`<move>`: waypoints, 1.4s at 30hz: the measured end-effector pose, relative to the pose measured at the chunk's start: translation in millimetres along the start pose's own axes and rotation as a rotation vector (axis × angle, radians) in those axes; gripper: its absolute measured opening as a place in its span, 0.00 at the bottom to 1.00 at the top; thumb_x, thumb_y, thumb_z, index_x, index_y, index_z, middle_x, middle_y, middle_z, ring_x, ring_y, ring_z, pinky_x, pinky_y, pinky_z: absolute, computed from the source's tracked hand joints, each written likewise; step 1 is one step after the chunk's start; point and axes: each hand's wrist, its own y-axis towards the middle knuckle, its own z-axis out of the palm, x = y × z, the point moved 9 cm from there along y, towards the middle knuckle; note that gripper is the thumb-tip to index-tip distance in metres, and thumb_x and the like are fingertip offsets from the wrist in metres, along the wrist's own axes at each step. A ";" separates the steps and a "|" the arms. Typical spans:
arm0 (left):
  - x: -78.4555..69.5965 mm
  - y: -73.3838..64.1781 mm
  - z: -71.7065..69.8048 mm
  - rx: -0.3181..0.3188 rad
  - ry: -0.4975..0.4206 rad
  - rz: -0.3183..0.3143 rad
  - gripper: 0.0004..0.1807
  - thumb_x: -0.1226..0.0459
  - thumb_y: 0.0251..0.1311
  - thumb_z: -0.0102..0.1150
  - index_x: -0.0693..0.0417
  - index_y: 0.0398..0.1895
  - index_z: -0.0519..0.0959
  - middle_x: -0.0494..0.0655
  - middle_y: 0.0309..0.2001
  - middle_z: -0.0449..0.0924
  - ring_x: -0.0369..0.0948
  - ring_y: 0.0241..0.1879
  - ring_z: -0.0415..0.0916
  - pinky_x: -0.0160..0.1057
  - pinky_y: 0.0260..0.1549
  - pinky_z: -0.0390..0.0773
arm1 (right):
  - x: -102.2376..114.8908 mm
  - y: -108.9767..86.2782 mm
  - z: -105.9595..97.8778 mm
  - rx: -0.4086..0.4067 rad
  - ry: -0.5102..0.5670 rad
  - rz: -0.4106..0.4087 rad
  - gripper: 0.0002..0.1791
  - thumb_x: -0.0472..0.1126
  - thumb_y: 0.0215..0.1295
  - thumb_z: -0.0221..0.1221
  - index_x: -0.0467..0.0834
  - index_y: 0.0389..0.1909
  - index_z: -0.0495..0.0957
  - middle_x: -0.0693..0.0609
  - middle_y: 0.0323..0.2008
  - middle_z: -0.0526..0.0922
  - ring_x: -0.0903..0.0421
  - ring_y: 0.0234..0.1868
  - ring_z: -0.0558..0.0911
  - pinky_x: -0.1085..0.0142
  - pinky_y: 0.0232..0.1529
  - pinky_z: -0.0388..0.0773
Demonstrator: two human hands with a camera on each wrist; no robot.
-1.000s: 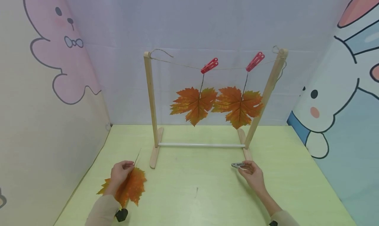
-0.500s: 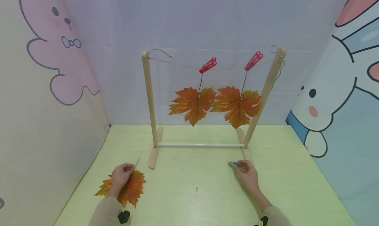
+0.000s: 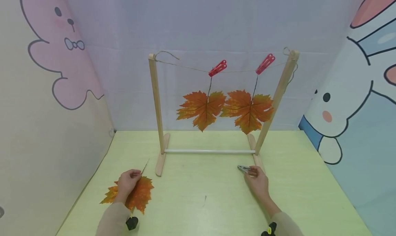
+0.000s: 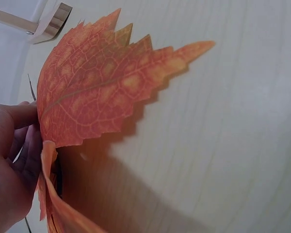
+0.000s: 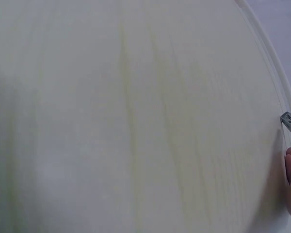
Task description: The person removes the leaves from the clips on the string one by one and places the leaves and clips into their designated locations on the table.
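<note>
My left hand (image 3: 128,184) pinches an orange artificial maple leaf (image 3: 140,195) by its thin dark stem, low over the left of the table. In the left wrist view the leaf (image 4: 97,82) bends up beside the thumb, and one lobe folds toward the camera. A grey clothespin (image 3: 244,169) is held in the fingers of my right hand (image 3: 259,184), to the right, in front of the rack. Only the tip of that clothespin (image 5: 289,118) shows at the right wrist view's edge. Two similar leaves (image 3: 202,109) hang by their stems from red clothespins (image 3: 218,68) on a string.
A wooden rack (image 3: 157,105) with a white crossbar (image 3: 210,151) stands at the back of the pale table (image 3: 185,208). Its string (image 3: 185,66) sags between the posts. A small dark mark (image 3: 205,199) lies mid-table. Printed cloth walls enclose the sides.
My right hand has moved a little left with the grey clothespin, which now shows more of its side. The left hand and its leaf have barely shifted. The hanging leaves stay put.
</note>
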 end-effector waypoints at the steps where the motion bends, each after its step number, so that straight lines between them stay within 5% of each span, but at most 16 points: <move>1: -0.5 0.1 -0.1 -0.003 0.002 -0.001 0.10 0.69 0.53 0.60 0.67 0.37 0.80 0.58 0.32 0.81 0.50 0.33 0.78 0.47 0.36 0.77 | -0.4 0.5 0.6 0.000 -0.009 0.008 0.16 0.30 0.50 0.63 0.33 0.41 0.75 0.38 0.35 0.81 0.59 0.30 0.81 0.77 0.28 0.74; 12: -0.3 1.3 3.5 0.001 0.001 -0.022 0.10 0.69 0.54 0.59 0.67 0.38 0.79 0.58 0.33 0.81 0.51 0.35 0.78 0.48 0.38 0.76 | 0.8 2.4 2.4 -0.010 -0.057 0.019 0.17 0.30 0.47 0.63 0.33 0.41 0.76 0.39 0.30 0.82 0.63 0.22 0.78 0.76 0.23 0.72; 42: -0.3 3.7 10.6 0.032 -0.003 -0.058 0.10 0.69 0.55 0.58 0.66 0.38 0.79 0.57 0.33 0.81 0.49 0.33 0.78 0.48 0.38 0.76 | -1.7 4.1 1.8 0.022 -0.064 0.037 0.20 0.30 0.48 0.61 0.32 0.45 0.75 0.39 0.35 0.82 0.58 0.29 0.81 0.77 0.26 0.72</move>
